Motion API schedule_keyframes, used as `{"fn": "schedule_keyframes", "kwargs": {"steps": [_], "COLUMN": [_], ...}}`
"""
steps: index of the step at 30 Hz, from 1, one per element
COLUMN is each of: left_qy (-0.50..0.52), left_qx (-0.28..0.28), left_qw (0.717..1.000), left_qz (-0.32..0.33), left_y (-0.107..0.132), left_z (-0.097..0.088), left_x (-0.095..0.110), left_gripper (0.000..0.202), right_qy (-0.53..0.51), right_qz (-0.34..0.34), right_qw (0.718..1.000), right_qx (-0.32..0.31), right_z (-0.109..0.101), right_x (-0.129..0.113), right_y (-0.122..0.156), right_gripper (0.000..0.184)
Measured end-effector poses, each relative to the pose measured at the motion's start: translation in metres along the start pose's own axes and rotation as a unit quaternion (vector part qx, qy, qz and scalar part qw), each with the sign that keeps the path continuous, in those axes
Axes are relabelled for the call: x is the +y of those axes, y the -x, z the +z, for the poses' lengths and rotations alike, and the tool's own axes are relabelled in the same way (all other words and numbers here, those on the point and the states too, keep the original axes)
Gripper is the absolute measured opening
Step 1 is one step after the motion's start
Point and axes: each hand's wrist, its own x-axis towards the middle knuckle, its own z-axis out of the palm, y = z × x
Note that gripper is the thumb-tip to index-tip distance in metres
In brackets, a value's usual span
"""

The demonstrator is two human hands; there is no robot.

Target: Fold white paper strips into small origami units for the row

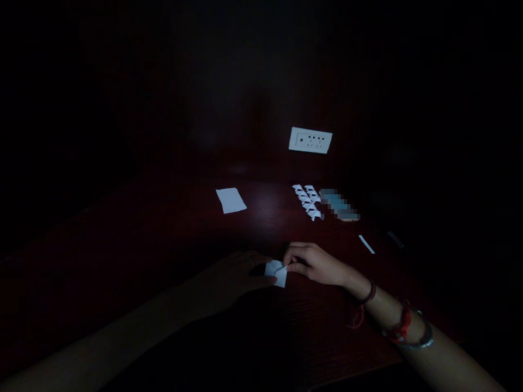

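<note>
The scene is very dark. A small white piece of paper (pixel 277 273) lies on a dark red table (pixel 163 239), partly folded. My left hand (pixel 235 276) rests on its left edge, fingers curled down on it. My right hand (pixel 312 262) pinches its right side with thumb and fingers closed. Cords and a metal bangle circle my right wrist.
A white paper square (pixel 231 200) lies farther back on the table. A cluster of several small folded white pieces (pixel 308 200) sits next to a blurred flat object (pixel 340 205). A thin white strip (pixel 366 244) lies to the right. A white wall socket (pixel 310 140) is behind.
</note>
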Motion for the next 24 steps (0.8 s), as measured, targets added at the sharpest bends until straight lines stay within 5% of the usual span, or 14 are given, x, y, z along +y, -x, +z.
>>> {"fn": "schedule_keyframes", "kwargs": {"steps": [6,15,20,24], "left_qy": [0.059,0.096,0.085,0.123], "left_qx": [0.028,0.015,0.041,0.035], "left_qw": [0.991,0.983,0.988,0.976], "left_qz": [-0.115,-0.153,-0.123,-0.176], "left_y": [-0.003,-0.006,-0.007,-0.011], "left_z": [-0.003,-0.007,-0.009,-0.018], "left_x": [0.007,0.012,0.013,0.019], "left_gripper": [0.032,0.033,0.035,0.038], "right_qy": [-0.070,-0.028,-0.088,-0.142], "right_qz": [0.042,0.046,0.074,0.079], "right_qw": [0.997,0.998,0.992,0.983], "right_qx": [0.008,0.042,0.053,0.080], "right_z": [0.003,0.002,0.004,0.006], "right_x": [0.005,0.004,0.001,-0.003], "right_y": [0.001,-0.001,-0.003,-0.005], "right_gripper": [0.021,0.014,0.011,0.009]}}
